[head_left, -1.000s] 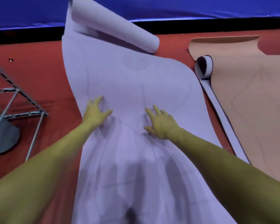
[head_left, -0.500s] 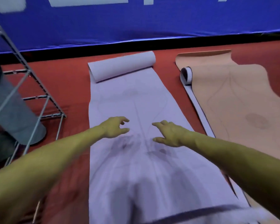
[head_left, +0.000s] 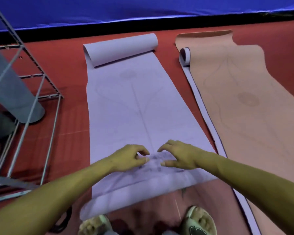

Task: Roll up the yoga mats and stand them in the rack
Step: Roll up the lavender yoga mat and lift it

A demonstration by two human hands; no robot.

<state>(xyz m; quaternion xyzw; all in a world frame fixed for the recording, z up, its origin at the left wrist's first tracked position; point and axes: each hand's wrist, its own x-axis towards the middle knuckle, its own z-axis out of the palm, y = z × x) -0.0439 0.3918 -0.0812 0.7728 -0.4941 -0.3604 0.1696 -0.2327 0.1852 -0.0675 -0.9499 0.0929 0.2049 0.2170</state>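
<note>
Both hands have pulled back toward the near end of the lilac mat (head_left: 126, 106) since half a second ago, and they sit much closer together now, almost meeting over the mat's centre line. The view has tipped down too, so the person's feet in pale sandals (head_left: 199, 221) come into the bottom of the shot.

The left hand (head_left: 131, 158) hovers low over the mat, fingers curled in loosely, thumb pointing right, nothing in its grasp. The right hand (head_left: 178, 155) mirrors it, fingers bent and drooping toward the surface, thumb pointing left, also holding nothing. Whether any fingertip actually touches the mat, I cannot tell.

The lilac mat lies flat on the red floor (head_left: 71, 68), running away from the person, its far end curled into a loose roll near the blue wall (head_left: 143, 9). Its near edge lies just in front of the feet, blurred.

Just beside it on the right lies the peach mat (head_left: 244, 102), spread out, with a lilac underside showing along its left edge and a small curl at the far corner.

To the left stands the grey metal rack (head_left: 41, 92), well apart from the hands, with a grey rolled mat (head_left: 12, 92) leaning inside it, its lower end on the floor.
</note>
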